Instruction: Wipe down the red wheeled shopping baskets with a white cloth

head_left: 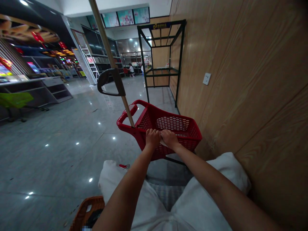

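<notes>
A red plastic shopping cart (166, 112) with a perforated basket stands in front of my knees. My left hand (153, 138) is closed over the near rim of its basket. Right beside it, my right hand (169, 138) is also closed at the rim. A small pale piece, apparently a cloth, (164, 143) shows between and under my hands, mostly hidden by the right one. Close to the cart's handle, a long wooden pole (102, 27) rises at a slant, with a dark grey loop-shaped grip (111, 82) on it.
A wood-panelled wall (231, 83) with a socket (207, 79) runs along the right. Behind the cart stands a dark metal rack (161, 75). An orange basket (83, 211) sits at lower left. Further off are a green cart (15, 100), a counter and people on the shiny tiled floor (60, 141).
</notes>
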Demonstrator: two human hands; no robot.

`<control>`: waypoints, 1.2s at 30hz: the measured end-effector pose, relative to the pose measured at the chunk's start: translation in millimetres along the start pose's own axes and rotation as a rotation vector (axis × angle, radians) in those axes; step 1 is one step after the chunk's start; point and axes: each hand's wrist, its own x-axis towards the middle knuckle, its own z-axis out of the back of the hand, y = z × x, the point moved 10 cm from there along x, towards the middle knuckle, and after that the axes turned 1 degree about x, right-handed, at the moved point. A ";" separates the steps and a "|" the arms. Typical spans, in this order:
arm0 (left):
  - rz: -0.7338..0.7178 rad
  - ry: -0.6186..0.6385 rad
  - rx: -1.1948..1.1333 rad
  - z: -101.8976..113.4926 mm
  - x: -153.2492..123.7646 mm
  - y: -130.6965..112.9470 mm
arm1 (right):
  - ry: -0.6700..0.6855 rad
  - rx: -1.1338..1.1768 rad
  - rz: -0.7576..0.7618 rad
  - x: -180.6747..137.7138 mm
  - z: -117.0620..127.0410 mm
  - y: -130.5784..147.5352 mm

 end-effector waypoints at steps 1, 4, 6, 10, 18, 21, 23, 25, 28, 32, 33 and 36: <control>-0.018 0.011 -0.002 -1.7 0.6 0.8 | 0.009 -0.001 0.010 -2.4 -0.2 -4.3; -0.076 0.049 -0.003 -4.9 6.4 11.3 | 0.031 -0.032 -0.007 -20.6 0.3 -41.4; -0.081 0.059 0.004 -5.7 14.0 24.7 | 0.046 -0.060 -0.043 -36.0 0.2 -74.8; -0.086 0.089 0.039 -11.7 34.1 48.0 | 0.062 -0.092 -0.148 -55.2 -2.5 -123.9; -0.108 0.209 -0.092 -66.1 56.0 -12.8 | 0.026 -0.097 -0.250 -17.1 -20.2 -95.9; -0.018 0.187 -0.151 -86.0 60.9 -27.3 | 0.028 -0.071 -0.245 0.9 -27.3 -80.5; -0.013 0.167 -0.162 -91.6 64.6 -20.6 | 0.037 -0.040 -0.196 8.5 -32.6 -74.0; -0.064 0.169 -0.170 -93.5 68.5 -6.0 | 0.044 -0.003 -0.105 10.9 -37.9 -70.0; -0.110 0.211 -0.193 -95.3 73.5 24.1 | 0.029 0.047 0.061 6.1 -43.1 -71.5; -0.107 0.287 -0.213 -97.4 75.5 45.7 | 0.022 0.109 0.323 -4.3 -48.6 -78.6; -0.090 0.287 -0.202 -96.7 74.6 45.7 | 0.024 0.118 0.362 -5.6 -50.2 -81.0; 0.060 0.198 -0.148 -90.2 67.0 38.6 | 0.003 0.129 0.379 -5.0 -54.9 -83.5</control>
